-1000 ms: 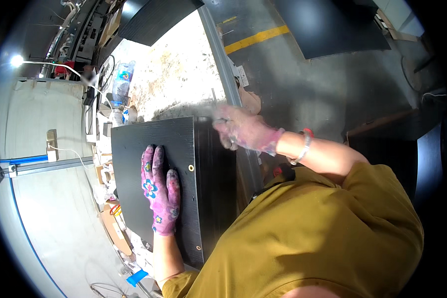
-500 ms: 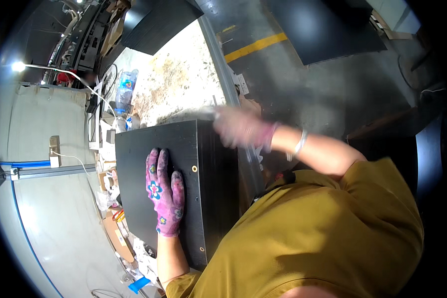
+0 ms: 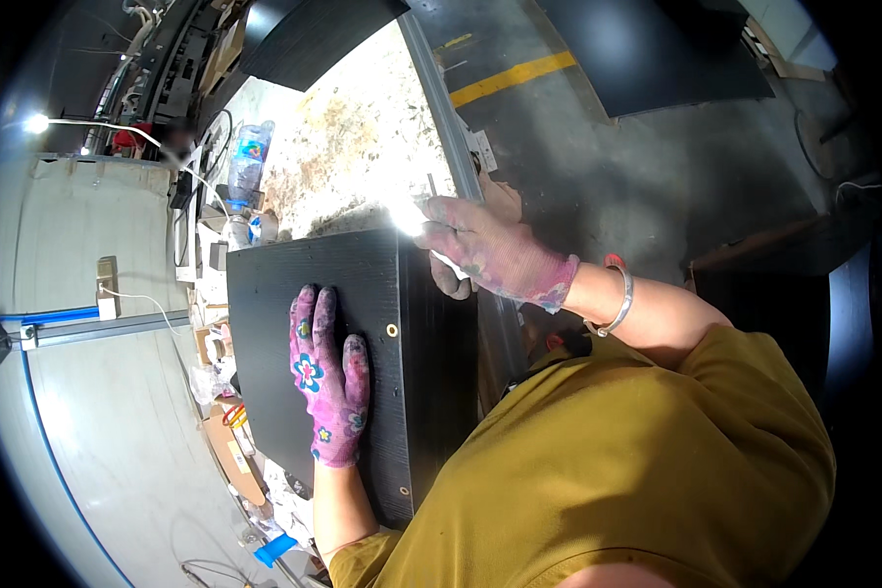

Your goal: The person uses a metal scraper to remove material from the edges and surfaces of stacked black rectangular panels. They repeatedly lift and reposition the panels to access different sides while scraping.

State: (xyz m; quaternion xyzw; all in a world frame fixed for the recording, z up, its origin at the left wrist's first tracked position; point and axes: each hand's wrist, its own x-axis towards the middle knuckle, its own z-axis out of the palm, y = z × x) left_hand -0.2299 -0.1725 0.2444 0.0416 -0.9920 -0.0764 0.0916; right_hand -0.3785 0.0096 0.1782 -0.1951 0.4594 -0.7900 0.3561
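Note:
A black wood-grain box [image 3: 265,314] lies before me, with brass-ringed holes [image 3: 393,331] along its right edge. My left hand [image 3: 331,392], in a pink flowered glove, rests flat on its top with the fingers extended. At the box's far right corner is my right hand [image 3: 500,257], gloved alike and curled around a slim white object [image 3: 449,263]. Most of that object is hidden by the fingers. A strong glare by the fingertips washes out its far end, so its kind cannot be told.
Beyond the box stretches a stained pale tabletop [image 3: 353,127] with a metal edge. A plastic bottle [image 3: 249,162] lies at its left, and a black panel [image 3: 323,39] sits at the far end. Clutter and cardboard [image 3: 233,461] line the left side. Another black panel [image 3: 657,49] is at upper right.
My right hand was blurred by motion and now shows sharply, slightly farther right, at the box's corner. My left hand has stayed flat on the box.

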